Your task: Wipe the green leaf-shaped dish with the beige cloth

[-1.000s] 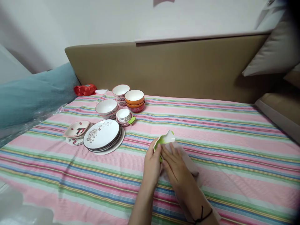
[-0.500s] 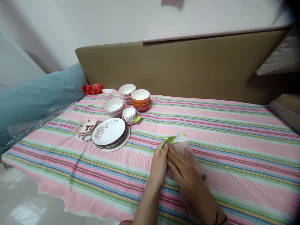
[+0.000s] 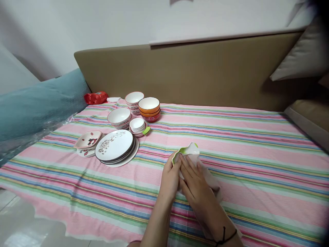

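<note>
A small green and white dish (image 3: 185, 151) is tilted up over the striped cloth (image 3: 257, 151). My left hand (image 3: 170, 178) grips its left rim with curled fingers. My right hand (image 3: 195, 181) lies with fingers stretched flat, pressing a pale cloth (image 3: 209, 178) into the dish's inside. The cloth trails down toward my right wrist, which wears a black band.
To the left stand a stack of patterned plates (image 3: 115, 146), small square dishes (image 3: 87, 141), white and orange bowls (image 3: 149, 107) and a stack of little saucers (image 3: 137, 126). A tan headboard (image 3: 205, 72) runs behind. A teal blanket (image 3: 33, 103) lies at the left.
The view has shifted a little. My right hand has slid slightly with the cloth over the dish; my left hand keeps its grip on the rim.
</note>
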{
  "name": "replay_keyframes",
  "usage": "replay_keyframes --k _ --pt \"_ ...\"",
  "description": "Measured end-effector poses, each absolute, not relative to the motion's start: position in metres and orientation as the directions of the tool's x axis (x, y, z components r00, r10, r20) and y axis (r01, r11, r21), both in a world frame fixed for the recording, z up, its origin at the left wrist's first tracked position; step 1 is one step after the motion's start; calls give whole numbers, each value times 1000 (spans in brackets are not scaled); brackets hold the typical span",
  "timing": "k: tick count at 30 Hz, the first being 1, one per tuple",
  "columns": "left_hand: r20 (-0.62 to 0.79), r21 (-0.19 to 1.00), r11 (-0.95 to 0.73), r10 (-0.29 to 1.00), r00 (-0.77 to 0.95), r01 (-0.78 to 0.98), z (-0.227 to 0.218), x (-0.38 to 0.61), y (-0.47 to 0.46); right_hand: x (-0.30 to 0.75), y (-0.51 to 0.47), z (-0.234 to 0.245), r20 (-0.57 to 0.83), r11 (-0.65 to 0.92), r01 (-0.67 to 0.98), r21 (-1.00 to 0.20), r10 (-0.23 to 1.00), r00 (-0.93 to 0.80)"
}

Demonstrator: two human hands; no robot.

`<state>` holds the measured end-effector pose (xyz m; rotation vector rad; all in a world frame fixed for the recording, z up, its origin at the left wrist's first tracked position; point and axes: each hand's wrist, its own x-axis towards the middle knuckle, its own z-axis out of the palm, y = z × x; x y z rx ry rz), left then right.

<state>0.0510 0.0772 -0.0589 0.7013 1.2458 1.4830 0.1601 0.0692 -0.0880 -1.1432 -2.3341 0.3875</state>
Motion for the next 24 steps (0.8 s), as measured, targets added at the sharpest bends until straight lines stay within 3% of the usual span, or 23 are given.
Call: replay_keyframes --k 8,15,18,21,24 --pt "-122 992 106 911 -394 -62 -57 47 76 163 67 -75 506 662 603 -445 741 -441" --pt "-41 998 58 912 -409 29 -57 41 77 152 61 -81 395 596 656 -463 801 -449" --pt "-64 997 76 926 -372 17 -56 37 78 161 66 -73 416 609 553 -568 793 -445" --pt "-142 989 145 943 -301 -15 -50 34 77 178 72 -61 467 511 543 -666 854 -231" --pt "-207 978 205 972 -109 -33 -42 33 73 194 76 -57 454 357 587 -727 890 21"
